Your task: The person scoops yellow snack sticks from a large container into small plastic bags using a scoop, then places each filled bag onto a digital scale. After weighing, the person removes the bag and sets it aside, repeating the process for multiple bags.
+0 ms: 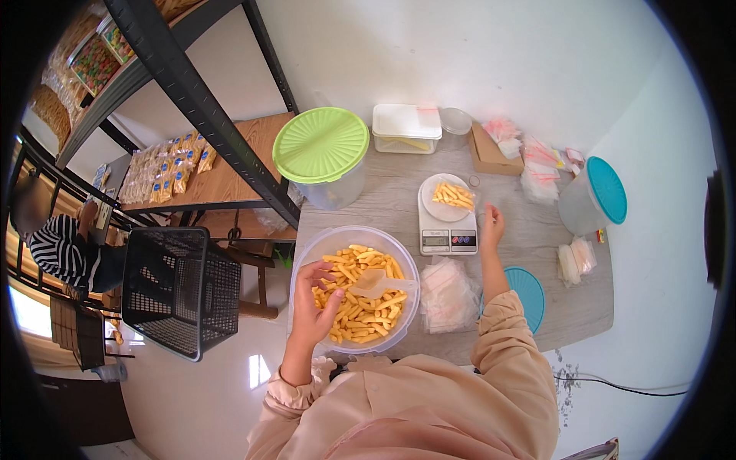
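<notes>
My left hand (317, 296) hovers over the near-left side of a clear plastic tub (413, 270), its fingers apart and holding nothing. Yellow stick-shaped snacks (359, 329) fill much of the tub, and a translucent plastic scoop (371, 283) lies on top of them. To the tub's right is a white digital kitchen scale (425, 225). A clear bag of the snacks (453, 196) rests on its round platform. Just right of that bag is my right hand (492, 227), fingers curled together; whether they pinch the bag's clear edge cannot be seen.
Flat plastic bags (449, 296) lie below the scale, beside a teal lid (526, 299). A green-lidded tub (322, 146), a cardboard box (495, 152) and a teal-lidded container (586, 198) stand farther back. At left are a black crate (172, 287), shelving (190, 92) and a seated person (57, 247).
</notes>
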`<move>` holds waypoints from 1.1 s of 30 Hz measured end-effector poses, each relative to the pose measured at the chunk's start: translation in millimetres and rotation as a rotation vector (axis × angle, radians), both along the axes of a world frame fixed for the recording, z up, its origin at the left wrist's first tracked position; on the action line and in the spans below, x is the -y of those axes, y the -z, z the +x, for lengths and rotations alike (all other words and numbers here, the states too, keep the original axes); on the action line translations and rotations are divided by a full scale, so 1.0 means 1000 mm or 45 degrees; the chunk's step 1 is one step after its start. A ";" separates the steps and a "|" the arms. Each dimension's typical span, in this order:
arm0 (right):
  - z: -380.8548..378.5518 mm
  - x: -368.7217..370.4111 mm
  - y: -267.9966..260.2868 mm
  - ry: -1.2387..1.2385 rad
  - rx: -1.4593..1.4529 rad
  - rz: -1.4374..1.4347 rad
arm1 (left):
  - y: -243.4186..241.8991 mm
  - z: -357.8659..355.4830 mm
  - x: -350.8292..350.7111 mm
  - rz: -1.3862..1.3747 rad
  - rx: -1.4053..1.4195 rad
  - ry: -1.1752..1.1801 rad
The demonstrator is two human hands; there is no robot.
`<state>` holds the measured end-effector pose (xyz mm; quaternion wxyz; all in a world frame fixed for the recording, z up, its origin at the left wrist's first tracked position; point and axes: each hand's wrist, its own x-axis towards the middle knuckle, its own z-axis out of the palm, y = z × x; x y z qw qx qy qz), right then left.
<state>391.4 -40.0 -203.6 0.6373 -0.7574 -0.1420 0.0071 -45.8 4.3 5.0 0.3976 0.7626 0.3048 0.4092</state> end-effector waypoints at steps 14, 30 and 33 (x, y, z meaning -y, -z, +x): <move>-0.094 -0.017 -0.183 -0.600 0.889 -0.070 | 0.000 -0.003 -0.002 -0.039 0.100 -0.005; -0.334 -0.016 -0.303 -1.625 0.993 0.419 | -0.043 -0.072 -0.015 -0.744 0.410 0.672; -0.361 -0.021 -0.299 -1.665 0.999 0.385 | -0.038 -0.098 -0.015 -0.771 0.411 0.508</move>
